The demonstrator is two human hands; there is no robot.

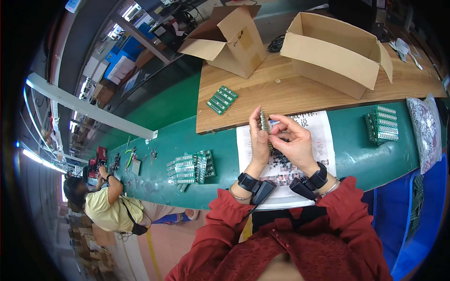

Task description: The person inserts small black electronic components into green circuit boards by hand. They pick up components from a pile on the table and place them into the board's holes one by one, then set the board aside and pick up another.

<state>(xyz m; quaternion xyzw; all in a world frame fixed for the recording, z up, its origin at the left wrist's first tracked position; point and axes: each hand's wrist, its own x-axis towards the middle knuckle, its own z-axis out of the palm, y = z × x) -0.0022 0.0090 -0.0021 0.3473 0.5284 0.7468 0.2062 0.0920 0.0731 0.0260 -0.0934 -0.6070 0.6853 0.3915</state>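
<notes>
Green workbench (361, 164), board (265, 122) between hands (297, 144)

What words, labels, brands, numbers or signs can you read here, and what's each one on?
Printed sheet: large dark characters near its far edge, not transcribed here; its smaller print is too small to read.
Left cardboard box: short dark handwriting, not transcribed.
Green circuit board in the left hand: any markings too small to read.
Stacked boards at right: likewise.

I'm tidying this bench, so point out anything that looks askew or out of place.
The left pile of green circuit boards looks askew: its pieces lie at mixed angles, unlike the neater stack at right.
</notes>
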